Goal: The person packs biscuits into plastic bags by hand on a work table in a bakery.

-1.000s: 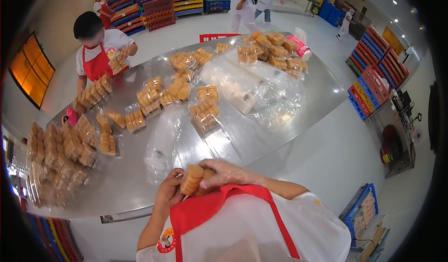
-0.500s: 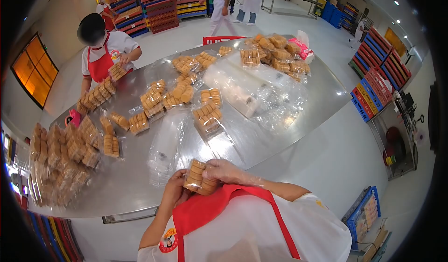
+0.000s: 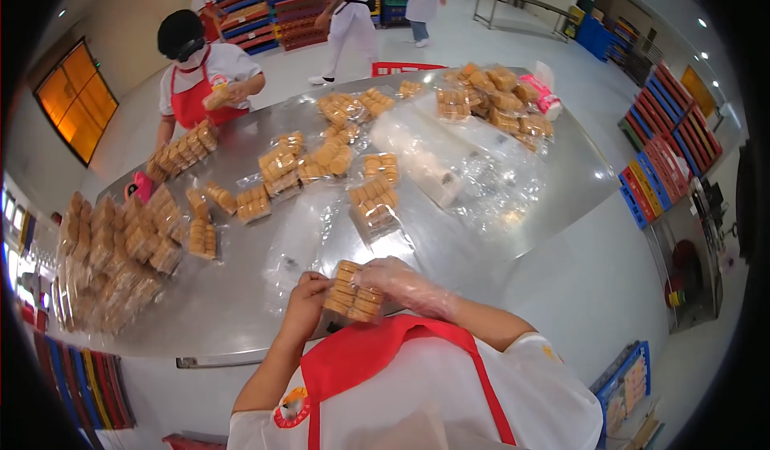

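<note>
Since the earlier frame, the biscuit pack (image 3: 353,292) has been turned, its rows exposed at the near edge of the table (image 3: 449,245). Its left edge is pinched by the left hand (image 3: 310,296); its upper right is gripped by the gloved right hand (image 3: 397,280), knuckles up. Lettering on the round shirt badge (image 3: 291,408) is illegible; some fingertips are hidden

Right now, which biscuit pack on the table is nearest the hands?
The pack just beyond the right hand, with a second pack behind it; the others on the table lie farther off.
</note>
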Demonstrator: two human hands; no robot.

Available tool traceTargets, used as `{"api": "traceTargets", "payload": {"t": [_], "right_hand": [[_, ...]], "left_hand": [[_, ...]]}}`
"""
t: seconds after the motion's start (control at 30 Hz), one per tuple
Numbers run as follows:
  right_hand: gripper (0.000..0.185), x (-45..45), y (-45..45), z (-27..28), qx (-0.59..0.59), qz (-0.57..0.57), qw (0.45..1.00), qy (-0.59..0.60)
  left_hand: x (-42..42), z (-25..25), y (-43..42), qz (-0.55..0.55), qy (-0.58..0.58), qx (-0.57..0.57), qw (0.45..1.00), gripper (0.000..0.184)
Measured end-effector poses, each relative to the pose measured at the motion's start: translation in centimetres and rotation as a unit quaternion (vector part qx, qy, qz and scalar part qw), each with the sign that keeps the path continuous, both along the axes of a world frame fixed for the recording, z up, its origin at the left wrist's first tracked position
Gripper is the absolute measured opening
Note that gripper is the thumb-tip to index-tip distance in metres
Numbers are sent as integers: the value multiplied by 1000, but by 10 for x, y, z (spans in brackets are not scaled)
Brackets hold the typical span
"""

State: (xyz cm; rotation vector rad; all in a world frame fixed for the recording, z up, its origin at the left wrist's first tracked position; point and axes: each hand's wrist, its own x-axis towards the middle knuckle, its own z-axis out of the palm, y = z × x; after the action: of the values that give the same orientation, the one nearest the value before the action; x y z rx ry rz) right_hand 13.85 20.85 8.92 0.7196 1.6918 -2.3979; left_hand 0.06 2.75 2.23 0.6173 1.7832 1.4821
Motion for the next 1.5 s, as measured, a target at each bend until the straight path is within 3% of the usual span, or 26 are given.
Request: {"api": "traceTargets", "payload": {"t": [0.07,0.1,0.2,0.23,0.33,0.37,0.57,0.7,0.87,1.0,1.2,1.3,1.4,1.5], "right_hand": [[61,-1,-1,-4,-4,5,1000,-4],[60,-3,-1,-4,5,17,1000,-7],[59,-7,2,-1,33,44,998,-10],[58,-8,2,0,41,47,998,-7],[56,-12,-1,12,58,59,997,2],[55,-14,-2,15,62,62,996,5],[55,-24,-6,-3,20,-7,999,30],[70,-26,-7,-20,-20,-69,994,86],[86,-30,-8,-35,-234,-46,967,93],[82,-27,-2,-12,-215,-8,969,120],[79,-30,4,-8,-235,56,956,167],[77,-29,2,-6,-242,50,956,158],[74,-28,-3,-15,-303,43,940,152],[74,-30,-3,-26,-325,64,930,158]], "left_hand": [[-9,3,-4,-61,104,-10,993,32],[-12,7,-5,-84,93,-5,992,40],[-29,6,-13,-98,-264,6,960,45],[-25,8,-11,-126,-265,51,955,48],[1,41,4,-49,-272,25,961,51],[6,30,8,-48,-236,32,970,61],[15,35,14,-17,-236,54,970,62],[10,32,17,40,-227,66,971,55],[13,36,24,56,-77,91,991,54],[17,46,28,42,6,61,997,55],[16,49,31,12,-207,148,967,54],[17,50,29,12,-200,130,971,52],[13,55,26,3,-115,79,990,51],[15,57,25,15,-139,68,988,51]]}}
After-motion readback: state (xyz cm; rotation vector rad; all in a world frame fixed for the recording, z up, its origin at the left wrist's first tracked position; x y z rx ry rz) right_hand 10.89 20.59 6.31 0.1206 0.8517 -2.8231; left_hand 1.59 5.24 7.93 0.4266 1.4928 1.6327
